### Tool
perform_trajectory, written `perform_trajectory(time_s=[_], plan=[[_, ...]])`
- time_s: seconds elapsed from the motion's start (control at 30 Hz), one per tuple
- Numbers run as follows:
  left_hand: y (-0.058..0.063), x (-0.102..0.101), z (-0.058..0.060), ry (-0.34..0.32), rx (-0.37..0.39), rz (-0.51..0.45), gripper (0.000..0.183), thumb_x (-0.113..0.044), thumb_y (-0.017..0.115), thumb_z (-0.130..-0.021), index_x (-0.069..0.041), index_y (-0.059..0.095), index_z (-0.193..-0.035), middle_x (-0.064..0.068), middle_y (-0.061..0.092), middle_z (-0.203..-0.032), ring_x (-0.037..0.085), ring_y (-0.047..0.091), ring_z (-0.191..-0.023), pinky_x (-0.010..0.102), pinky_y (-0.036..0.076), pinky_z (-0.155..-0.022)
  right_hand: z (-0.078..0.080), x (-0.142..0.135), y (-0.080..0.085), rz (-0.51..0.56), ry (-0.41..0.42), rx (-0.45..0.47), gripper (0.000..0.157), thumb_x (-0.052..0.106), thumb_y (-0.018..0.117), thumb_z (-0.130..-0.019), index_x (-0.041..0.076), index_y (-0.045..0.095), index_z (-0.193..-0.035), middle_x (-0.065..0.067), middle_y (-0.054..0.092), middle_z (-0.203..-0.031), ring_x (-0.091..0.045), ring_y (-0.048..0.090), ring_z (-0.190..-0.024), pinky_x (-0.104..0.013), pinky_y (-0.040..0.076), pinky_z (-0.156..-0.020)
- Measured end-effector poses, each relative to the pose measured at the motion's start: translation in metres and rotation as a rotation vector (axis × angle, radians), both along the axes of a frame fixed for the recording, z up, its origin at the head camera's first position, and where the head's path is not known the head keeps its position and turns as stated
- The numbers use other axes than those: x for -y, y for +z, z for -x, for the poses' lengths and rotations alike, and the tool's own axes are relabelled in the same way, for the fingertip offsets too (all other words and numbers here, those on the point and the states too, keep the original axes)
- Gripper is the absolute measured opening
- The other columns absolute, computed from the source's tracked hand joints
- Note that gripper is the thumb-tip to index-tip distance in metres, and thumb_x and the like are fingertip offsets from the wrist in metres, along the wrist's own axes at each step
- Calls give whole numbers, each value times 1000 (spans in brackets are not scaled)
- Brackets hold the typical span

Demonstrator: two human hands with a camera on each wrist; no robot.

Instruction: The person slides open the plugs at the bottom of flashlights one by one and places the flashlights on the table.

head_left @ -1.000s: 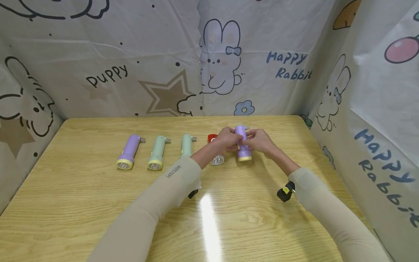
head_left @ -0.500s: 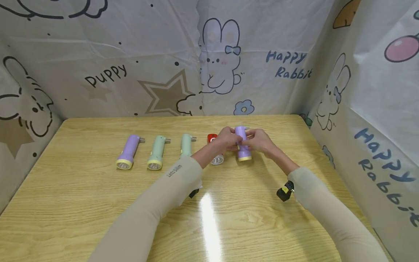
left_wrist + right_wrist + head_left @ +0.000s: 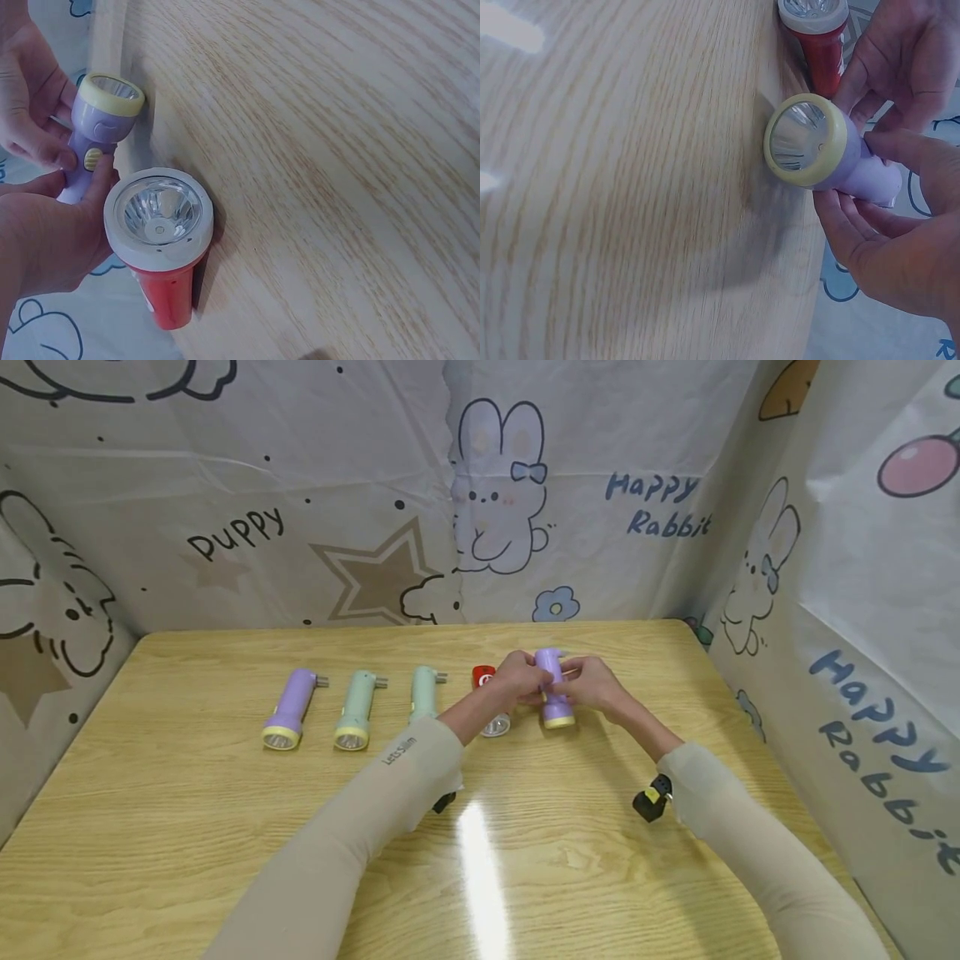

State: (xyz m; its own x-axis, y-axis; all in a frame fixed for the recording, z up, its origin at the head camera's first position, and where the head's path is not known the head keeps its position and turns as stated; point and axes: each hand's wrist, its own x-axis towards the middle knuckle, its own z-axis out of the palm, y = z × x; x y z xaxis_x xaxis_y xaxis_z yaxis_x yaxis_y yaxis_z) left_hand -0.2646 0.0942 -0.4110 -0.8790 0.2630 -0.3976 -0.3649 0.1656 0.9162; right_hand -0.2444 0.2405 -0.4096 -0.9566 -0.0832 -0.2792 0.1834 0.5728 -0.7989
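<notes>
A purple flashlight with a pale yellow rim is between my two hands near the table's back right. My left hand pinches its body from the left, and my right hand grips it from the right. In the left wrist view the flashlight's ribbed yellow switch shows between the fingertips of both hands. Its lens faces the right wrist camera and looks unlit. Just left of it lies a red flashlight with a white rim, partly hidden by my left hand in the head view.
On the wooden table, a purple flashlight and two green flashlights lie in a row to the left, plug prongs pointing right. My left forearm covers part of the nearer green one. Printed cloth walls stand behind and beside the table.
The head view has shifted very slightly. Both hands keep the same hold on the purple flashlight, and the other flashlights stay where they were.
</notes>
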Motion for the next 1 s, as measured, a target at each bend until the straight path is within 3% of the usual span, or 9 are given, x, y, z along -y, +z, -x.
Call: perform_trajectory(time_s=[0.37,1.0], plan=[[-1,1,0,6,28,-42,38,3,58,-84,11,46,-119,21,51,-113,30,56,-99,40,49,-85,1,1,-4,-22,7,-12,46,15,66,-84,-4,49,-123,-18,57,-110,-27,58,-96,-30,52,-75],[-6,-3,2,45,26,12,35,2,60,-84,13,50,-116,23,55,-110,30,60,-95,34,52,-78,3,0,-6,-41,8,11,48,15,63,-86,-4,46,-127,-19,56,-113,-28,56,-99,-32,51,-77]])
